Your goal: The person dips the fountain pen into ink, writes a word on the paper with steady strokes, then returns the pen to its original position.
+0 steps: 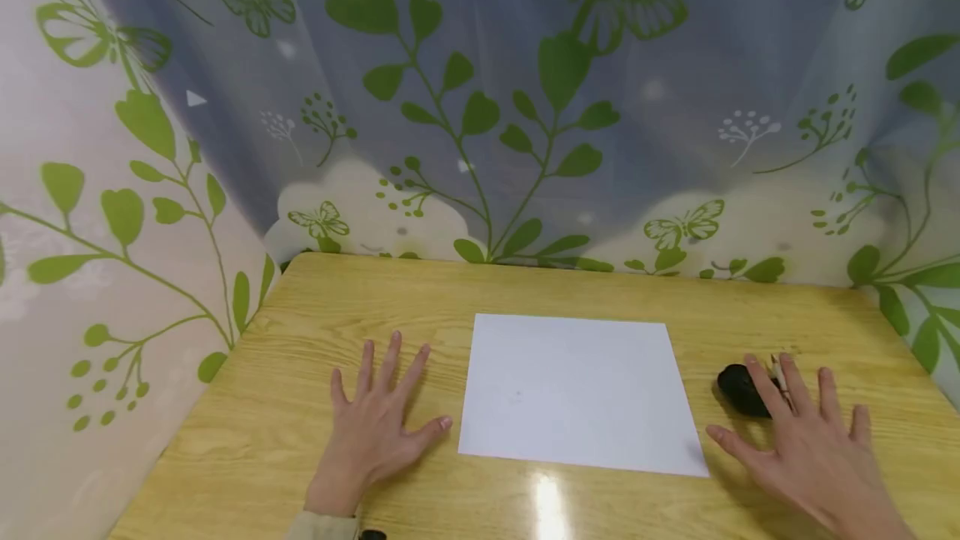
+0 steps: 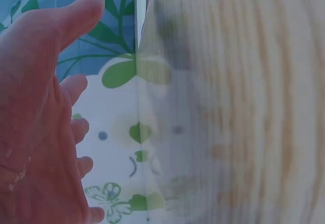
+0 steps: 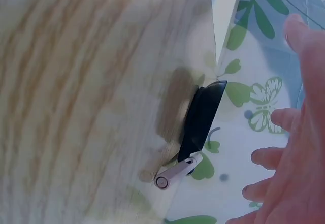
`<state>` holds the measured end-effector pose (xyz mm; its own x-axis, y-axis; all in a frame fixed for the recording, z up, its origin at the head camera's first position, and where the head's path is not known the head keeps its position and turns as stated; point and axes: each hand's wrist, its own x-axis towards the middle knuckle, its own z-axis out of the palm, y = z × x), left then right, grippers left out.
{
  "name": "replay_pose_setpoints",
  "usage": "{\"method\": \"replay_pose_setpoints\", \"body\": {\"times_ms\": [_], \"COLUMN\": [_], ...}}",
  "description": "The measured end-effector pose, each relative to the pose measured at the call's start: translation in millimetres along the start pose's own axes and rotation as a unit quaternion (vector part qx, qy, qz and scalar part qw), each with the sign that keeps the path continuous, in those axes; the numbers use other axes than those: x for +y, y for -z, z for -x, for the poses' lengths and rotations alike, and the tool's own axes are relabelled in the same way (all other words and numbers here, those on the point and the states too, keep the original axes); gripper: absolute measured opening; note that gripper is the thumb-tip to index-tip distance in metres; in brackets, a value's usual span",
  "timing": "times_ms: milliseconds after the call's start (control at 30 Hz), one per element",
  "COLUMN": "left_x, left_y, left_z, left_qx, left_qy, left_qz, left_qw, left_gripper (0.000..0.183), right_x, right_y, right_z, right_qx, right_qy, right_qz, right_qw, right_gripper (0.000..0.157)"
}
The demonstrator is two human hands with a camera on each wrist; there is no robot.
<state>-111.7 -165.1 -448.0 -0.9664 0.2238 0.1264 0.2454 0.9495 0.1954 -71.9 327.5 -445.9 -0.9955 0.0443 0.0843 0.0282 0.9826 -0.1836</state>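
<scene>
A blank white sheet of paper [image 1: 570, 394] lies flat on the wooden table between the two hands. Left of it, my left hand [image 1: 382, 427] is held palm down with fingers spread, the thumb pointing toward the paper's left edge. My right hand [image 1: 813, 444] is spread the same way on the other side, its thumb by the paper's lower right corner. Partly hidden behind its index finger is a rounded black object [image 1: 741, 390]. In the right wrist view a pale, stick-like piece with a round end [image 3: 175, 174] lies against that black object [image 3: 203, 120]. Neither hand holds anything.
The light wooden table [image 1: 225, 440] meets a curtain [image 1: 480, 107] with green leaves and butterflies along its back edge. More of this patterned cloth hangs at the left and right sides. A small dark item [image 1: 372, 534] shows beside the left sleeve [image 1: 322, 526].
</scene>
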Motion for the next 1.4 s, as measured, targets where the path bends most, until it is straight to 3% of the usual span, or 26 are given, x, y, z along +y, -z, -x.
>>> {"method": "replay_pose_setpoints", "body": {"times_ms": [67,167,233,300,467,700,833,1167,1400], "left_x": [0.5,2.7,5.5,9.7,21.7,30.7,33.5,44.5,48.0], "left_y": [-0.8,-1.9,-2.5,-3.1,-4.9,-9.2,-11.4,-10.4,-12.6], "left_z": [-1.9,-6.5,-10.9,-16.1,-29.5,-41.1,-46.2,-58.9,-62.6], "left_qx": [-0.007,-0.030,-0.047,-0.062,-0.101,-0.161,-0.174,-0.194,-0.201], "left_qy": [-0.008,-0.025,-0.041,-0.056,-0.085,-0.102,-0.112,-0.112,-0.110], "left_qz": [0.019,0.062,0.084,0.097,0.102,0.095,0.082,0.078,0.078], "left_qw": [0.9998,0.9973,0.9945,0.9918,0.9860,0.9770,0.9749,0.9714,0.9703], "left_gripper": [0.087,0.086,0.085,0.084,0.081,0.078,0.075,0.074,0.074], "right_x": [5,13,19,25,37,49,55,61,66], "right_y": [0.8,2.7,3.5,5.5,12.2,13.4,11.7,3.1,2.9], "right_z": [0,-1,-1,-2,-8,-15,-16,-19,-22], "right_qx": [0.007,0.050,0.088,0.097,0.033,0.003,-0.014,0.004,-0.024], "right_qy": [-0.003,0.016,0.034,0.035,-0.012,-0.010,-0.002,0.027,0.019], "right_qz": [-0.015,-0.040,-0.055,-0.060,-0.058,-0.075,-0.071,-0.066,-0.066], "right_qw": [1.000,0.998,0.994,0.993,0.998,0.997,0.997,0.997,0.997], "right_gripper": [0.103,0.096,0.086,0.074,0.060,0.050,0.049,0.048,0.050]}}
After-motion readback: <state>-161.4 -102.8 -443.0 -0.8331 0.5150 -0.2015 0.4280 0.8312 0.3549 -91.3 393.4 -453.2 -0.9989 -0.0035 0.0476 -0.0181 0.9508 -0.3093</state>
